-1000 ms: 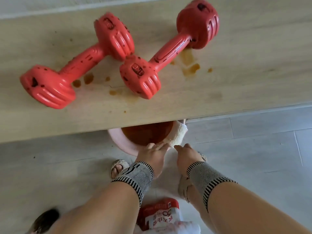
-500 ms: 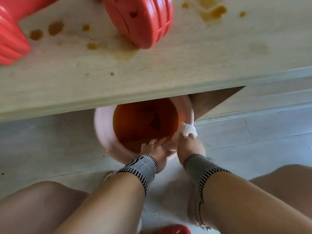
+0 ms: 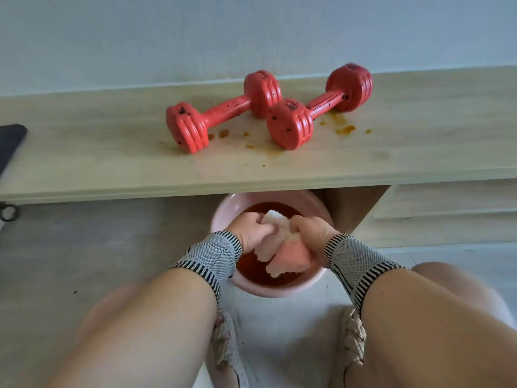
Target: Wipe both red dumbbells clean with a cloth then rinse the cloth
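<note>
Two red dumbbells lie on the wooden desk [image 3: 84, 163], the left dumbbell [image 3: 223, 109] and the right dumbbell [image 3: 319, 106], both speckled with dark spots. Brown stains [image 3: 345, 128] mark the desk around them. Below the desk edge a pink basin [image 3: 279, 289] on the floor holds reddish-brown water. Over it my left hand [image 3: 251, 232] and my right hand [image 3: 310, 229] both grip a wet white-and-pink cloth [image 3: 288, 256], bunched between them, its lower end hanging over the water.
A dark flat object [image 3: 11, 141] lies at the desk's left edge. The desk's side panel [image 3: 349, 211] and drawer fronts [image 3: 447, 214] stand right of the basin. My knees and sandalled feet [image 3: 223, 345] flank the basin on the tiled floor.
The view has tilted up, showing both dumbbells whole again. Both hands have gone from the basin's near rim to above the water and now clutch the bunched cloth between them.
</note>
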### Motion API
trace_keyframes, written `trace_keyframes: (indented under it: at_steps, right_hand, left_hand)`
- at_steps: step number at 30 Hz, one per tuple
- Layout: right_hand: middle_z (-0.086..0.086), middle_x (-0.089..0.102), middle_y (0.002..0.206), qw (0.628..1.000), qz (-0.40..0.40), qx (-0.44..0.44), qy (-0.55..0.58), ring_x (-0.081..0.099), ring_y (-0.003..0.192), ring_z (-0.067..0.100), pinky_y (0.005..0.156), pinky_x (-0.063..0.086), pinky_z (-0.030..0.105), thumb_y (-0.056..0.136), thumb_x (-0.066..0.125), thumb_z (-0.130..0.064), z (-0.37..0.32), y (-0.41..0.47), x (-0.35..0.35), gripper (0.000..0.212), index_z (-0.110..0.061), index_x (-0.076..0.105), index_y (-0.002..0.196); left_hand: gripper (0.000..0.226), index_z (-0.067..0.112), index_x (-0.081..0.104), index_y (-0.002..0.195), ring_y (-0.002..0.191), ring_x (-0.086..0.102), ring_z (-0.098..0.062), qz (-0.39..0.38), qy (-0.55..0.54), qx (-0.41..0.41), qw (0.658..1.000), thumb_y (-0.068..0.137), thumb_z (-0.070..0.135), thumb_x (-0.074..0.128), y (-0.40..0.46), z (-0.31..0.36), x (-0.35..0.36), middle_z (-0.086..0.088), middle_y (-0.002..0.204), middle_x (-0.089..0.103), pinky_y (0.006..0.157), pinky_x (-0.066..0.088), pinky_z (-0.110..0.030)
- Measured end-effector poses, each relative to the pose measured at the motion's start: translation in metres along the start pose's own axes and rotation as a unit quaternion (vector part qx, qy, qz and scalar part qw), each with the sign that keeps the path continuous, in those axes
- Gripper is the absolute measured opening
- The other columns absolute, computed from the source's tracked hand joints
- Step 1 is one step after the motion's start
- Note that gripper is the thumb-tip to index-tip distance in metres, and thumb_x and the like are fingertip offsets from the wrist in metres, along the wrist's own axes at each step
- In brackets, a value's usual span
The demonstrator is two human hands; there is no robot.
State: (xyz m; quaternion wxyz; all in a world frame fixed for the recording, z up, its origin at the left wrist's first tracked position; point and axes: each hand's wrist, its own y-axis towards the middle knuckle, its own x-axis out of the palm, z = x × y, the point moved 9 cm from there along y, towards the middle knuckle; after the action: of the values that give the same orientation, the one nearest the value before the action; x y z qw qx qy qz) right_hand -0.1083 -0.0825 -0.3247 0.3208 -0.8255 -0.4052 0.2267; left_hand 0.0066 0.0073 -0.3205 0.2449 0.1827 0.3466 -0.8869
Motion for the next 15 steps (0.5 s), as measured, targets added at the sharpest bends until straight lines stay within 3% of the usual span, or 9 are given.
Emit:
trace_keyframes:
  at_steps: [3, 6, 9, 12, 15]
  right_hand:
    - [0.013, 0.068, 0.086, 0.995, -0.074, -0.046, 0.049, 0.064, 0.078, 0.027, 0.076, 0.054, 0.042, 0.086, 0.066, -0.024, -0.023, -0.018, 0.015, 0.020, -0.008, 0.064, 0.098]
    - [0.012, 0.068, 0.089, 0.989, -0.126, -0.079, 0.026, 0.066, 0.073, 0.022, 0.066, 0.055, 0.034, 0.080, 0.075, -0.018, -0.046, -0.035, 0.019, 0.032, -0.006, 0.060, 0.106]
    - [0.013, 0.065, 0.087, 0.983, -0.143, -0.112, 0.020, 0.063, 0.075, 0.022, 0.066, 0.055, 0.031, 0.087, 0.063, -0.006, -0.072, -0.052, 0.015, 0.017, -0.004, 0.063, 0.104]
    - [0.017, 0.062, 0.084, 0.971, -0.139, -0.156, 0.112, 0.062, 0.070, 0.024, 0.054, 0.055, 0.031, 0.088, 0.057, 0.001, -0.103, -0.072, 0.006, 0.018, 0.001, 0.061, 0.105]
    - [0.018, 0.068, 0.094, 0.955, -0.100, -0.217, 0.173, 0.068, 0.078, 0.026, 0.065, 0.060, 0.041, 0.086, 0.063, -0.001, -0.136, -0.088, -0.006, 0.019, 0.002, 0.064, 0.105]
  left_hand:
    - [0.030, 0.015, 0.074, 0.088, 0.092, 0.070, -0.025, 0.032, -0.053, 0.016, 0.998, 0.070, 0.039, 0.071, -0.020, 0.014, -0.033, -0.010, 0.097, 0.075, 0.088, 0.055, -0.044]
    - [0.012, 0.020, 0.070, 0.090, 0.094, 0.070, -0.025, 0.044, -0.200, 0.017, 0.979, 0.078, 0.020, 0.073, -0.037, 0.023, -0.061, -0.009, 0.097, 0.075, 0.086, 0.056, -0.044]
    - [0.016, 0.009, 0.067, 0.101, 0.093, 0.071, -0.031, 0.044, -0.283, 0.024, 0.958, 0.085, 0.006, 0.070, -0.054, 0.034, -0.086, -0.015, 0.097, 0.074, 0.089, 0.056, -0.050]
    - [0.020, 0.001, 0.066, 0.108, 0.089, 0.070, -0.032, 0.053, -0.349, 0.051, 0.934, 0.089, -0.001, 0.063, -0.071, 0.048, -0.107, -0.020, 0.101, 0.072, 0.084, 0.057, -0.045]
    - [0.028, -0.001, 0.064, 0.118, 0.101, 0.067, -0.037, 0.055, -0.397, 0.066, 0.914, 0.090, -0.001, 0.060, -0.085, 0.062, -0.123, -0.024, 0.113, 0.069, 0.090, 0.054, -0.049]
